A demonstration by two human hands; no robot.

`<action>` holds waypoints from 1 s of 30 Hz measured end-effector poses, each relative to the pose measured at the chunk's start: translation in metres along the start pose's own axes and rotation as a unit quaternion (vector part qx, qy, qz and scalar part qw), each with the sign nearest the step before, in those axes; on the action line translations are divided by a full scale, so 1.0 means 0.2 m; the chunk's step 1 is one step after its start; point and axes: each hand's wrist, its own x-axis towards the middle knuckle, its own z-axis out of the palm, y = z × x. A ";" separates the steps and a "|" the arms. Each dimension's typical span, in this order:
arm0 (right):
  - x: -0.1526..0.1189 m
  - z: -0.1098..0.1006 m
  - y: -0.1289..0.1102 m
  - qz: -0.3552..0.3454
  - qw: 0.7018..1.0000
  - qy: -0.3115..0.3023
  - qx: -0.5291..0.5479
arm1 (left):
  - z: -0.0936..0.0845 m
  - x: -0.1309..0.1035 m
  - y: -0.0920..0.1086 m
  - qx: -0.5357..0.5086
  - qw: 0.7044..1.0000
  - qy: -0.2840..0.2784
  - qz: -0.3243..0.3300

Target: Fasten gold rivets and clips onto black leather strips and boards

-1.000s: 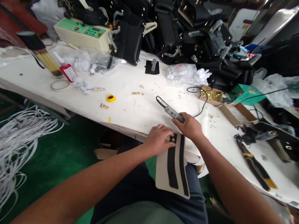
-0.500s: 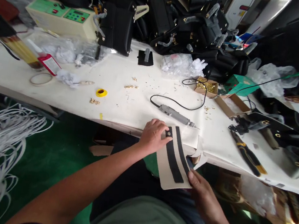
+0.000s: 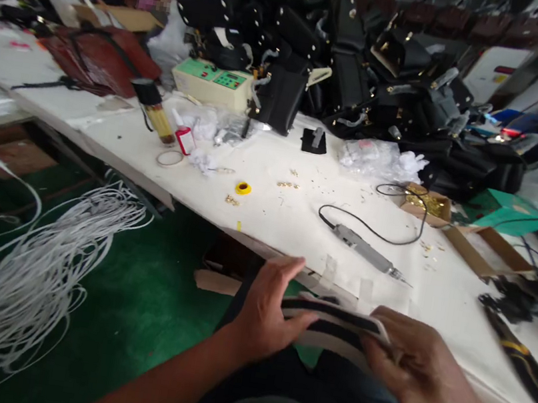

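Observation:
A pale beige panel with two dark stripes [image 3: 337,317] is held low at the table's front edge, tilted so that I see it nearly edge-on and bowed. My right hand [image 3: 409,360] is closed round its right end, the thumb on the near side. At the left end my left hand [image 3: 270,309] has the panel between its thumb and raised fingers; the thumb lies across the near face. Beyond the hands, a grey pen-shaped power tool [image 3: 363,248] with a thin bit and black cord lies on the white table [image 3: 276,219].
Small gold fittings [image 3: 233,200] and a yellow tape roll [image 3: 243,187] lie to the left. Boxes [image 3: 489,251] and black-and-yellow pliers [image 3: 522,354] are at the right. Black bags [image 3: 277,98] pile up behind. White cord [image 3: 49,283] lies heaped on the green floor.
My view has swung left and up. The panel has tipped from showing its broad face to nearly edge-on, and my left fingers have lifted off its snap corner.

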 end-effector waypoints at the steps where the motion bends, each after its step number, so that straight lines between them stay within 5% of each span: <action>1: 0.07 0.03 -0.04 -0.049 0.997 -0.051 -0.023 | -0.03 -0.02 0.02 -0.034 0.999 -0.027 -0.014; 4: 0.25 0.12 -0.15 -0.136 0.975 -0.155 -0.084 | -0.10 -0.04 0.02 -0.135 0.981 -0.086 -0.108; 8: 0.48 0.19 -0.21 -0.082 0.972 -0.219 0.010 | -0.18 -0.06 -0.05 -0.189 0.955 -0.093 -0.209; 12: 0.82 0.35 -0.17 -0.063 0.986 -0.133 0.081 | -0.21 -0.12 -0.11 -0.190 0.958 -0.062 -0.204; 19: 1.44 0.83 -0.09 -0.075 0.992 -0.066 -0.071 | -0.16 -0.25 -0.19 -0.188 0.974 0.012 -0.129; 23: 1.59 0.96 -0.09 -0.073 0.988 -0.079 -0.109 | -0.17 -0.27 -0.22 -0.166 0.981 0.030 -0.096; 30: 1.62 1.04 -0.07 -0.054 0.984 -0.081 -0.148 | -0.21 -0.23 -0.23 -0.127 0.986 0.025 -0.103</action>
